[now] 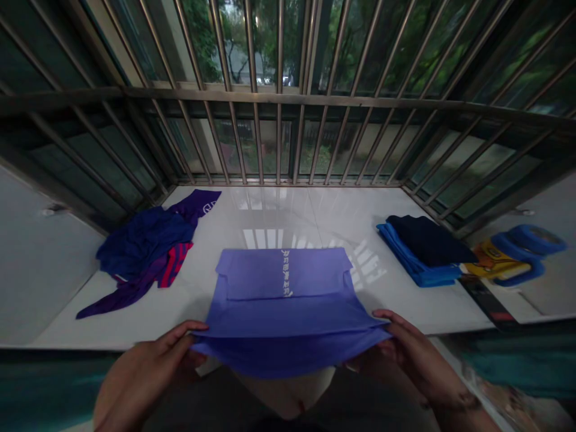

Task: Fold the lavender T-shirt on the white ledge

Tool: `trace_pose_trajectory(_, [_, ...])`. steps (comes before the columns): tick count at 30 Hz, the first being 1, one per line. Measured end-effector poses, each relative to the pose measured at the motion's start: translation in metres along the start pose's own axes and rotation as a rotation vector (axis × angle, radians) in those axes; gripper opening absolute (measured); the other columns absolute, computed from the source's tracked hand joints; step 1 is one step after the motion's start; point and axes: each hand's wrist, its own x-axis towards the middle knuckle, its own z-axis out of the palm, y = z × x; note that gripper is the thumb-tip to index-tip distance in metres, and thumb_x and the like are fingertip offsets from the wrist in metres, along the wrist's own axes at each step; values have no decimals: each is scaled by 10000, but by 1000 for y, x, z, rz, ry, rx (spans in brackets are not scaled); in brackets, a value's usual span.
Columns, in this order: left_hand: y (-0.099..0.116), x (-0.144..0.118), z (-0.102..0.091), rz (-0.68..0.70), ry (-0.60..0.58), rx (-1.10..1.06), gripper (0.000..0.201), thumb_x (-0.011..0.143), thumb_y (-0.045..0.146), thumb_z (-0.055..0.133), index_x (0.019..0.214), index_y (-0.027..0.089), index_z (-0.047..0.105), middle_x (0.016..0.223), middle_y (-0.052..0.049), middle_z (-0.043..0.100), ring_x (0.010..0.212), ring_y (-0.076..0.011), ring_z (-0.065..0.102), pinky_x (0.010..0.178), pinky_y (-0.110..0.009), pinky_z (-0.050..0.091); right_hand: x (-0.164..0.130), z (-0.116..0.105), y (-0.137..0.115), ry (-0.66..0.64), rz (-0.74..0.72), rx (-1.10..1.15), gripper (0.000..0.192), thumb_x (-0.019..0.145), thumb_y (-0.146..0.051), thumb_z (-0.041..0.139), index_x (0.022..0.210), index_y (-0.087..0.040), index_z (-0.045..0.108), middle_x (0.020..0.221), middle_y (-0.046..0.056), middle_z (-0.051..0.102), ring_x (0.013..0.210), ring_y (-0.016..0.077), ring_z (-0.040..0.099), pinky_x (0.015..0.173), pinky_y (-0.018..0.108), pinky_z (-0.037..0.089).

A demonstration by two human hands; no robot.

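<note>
While L hand (pixel 175 348) & R hand (pixel 402 343) each pinch a near corner of shirt (pixel 288 318), its far part lies on ledge (pixel 195 288), w/ near part past ledge's front edge; uneven pull could prob. skew fold or drag shirt off.

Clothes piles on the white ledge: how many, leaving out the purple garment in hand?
2: a crumpled pile on the left and a folded stack on the right, with the purple garment between them. Pieces inside either pile may be hidden.

Ledge (pixel 279 210) — lavender garment (pixel 279 315), crumpled clothes (pixel 144 243), folded stack (pixel 423 243)
</note>
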Motion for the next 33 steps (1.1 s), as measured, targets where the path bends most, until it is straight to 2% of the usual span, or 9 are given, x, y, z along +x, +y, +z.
trace_pose_trajectory(4, [34,48,7,-215,-47,-573,381,845,421,755,1137,178,718,824,-80,816,676,-237,801,662,-333,661,54,2,-37,-85,181,400,317,875,-414,814,1122,-235,725,930,73,816,816,221,818,740,329,695])
trace_pose_trajectory(9, [78,123,9,-215,14,-822,315,902,266,681,1196,152,679,1130,-163,832,798,-182,807,737,-294,665,133,19,-65,-168,88,451,416,853,-273,845,1240,-235,695,1186,87,809,930,185,808,763,283,688])
trace_pose_trajectory(11, [80,145,17,-119,75,-719,371,911,309,698,1249,163,657,1256,-170,801,897,-188,805,795,-309,664,157,28,-65,-111,53,324,509,804,-250,881,1268,-220,672,1202,99,799,878,182,790,702,280,665])
trace_pose_trajectory(14, [65,163,34,75,265,-250,488,874,444,743,1281,188,654,1258,-146,776,966,-235,776,882,-396,655,181,38,-51,86,-51,-170,534,809,-355,873,1273,-180,675,1031,79,788,740,191,735,653,318,614])
trace_pose_trajectory(17, [42,169,50,255,370,194,579,888,550,689,1326,170,681,1226,-154,755,1017,-302,751,995,-493,616,191,41,-29,209,-311,-648,511,882,-481,783,1275,-160,720,1031,95,758,850,238,736,837,401,620])
trace_pose_trajectory(20, [27,173,56,398,381,388,649,955,579,618,1426,135,660,1317,-200,728,1192,-360,712,1146,-545,526,195,45,-15,216,-559,-824,480,978,-473,667,1344,-166,713,1235,160,729,1103,290,718,1057,472,568])
trace_pose_trajectory(24, [26,189,51,517,309,449,621,968,574,626,1449,185,682,1350,-175,727,1286,-357,663,1182,-536,486,202,51,-18,96,-743,-923,466,1064,-390,524,1437,-153,670,1411,183,692,1312,319,635,1177,508,488])
trace_pose_trajectory(29, [39,203,31,525,127,360,427,896,595,681,1063,224,812,1045,-117,773,1022,-302,712,1014,-458,555,211,52,-40,-45,-728,-997,367,1065,-378,531,1261,-174,764,1159,146,768,1125,306,674,1076,474,521])
trace_pose_trajectory(33, [48,192,16,457,140,272,387,899,616,681,883,236,756,958,-74,759,905,-252,699,810,-357,549,205,46,-55,-34,-736,-936,320,1061,-406,538,1098,-190,771,1011,122,767,1015,298,678,994,457,539])
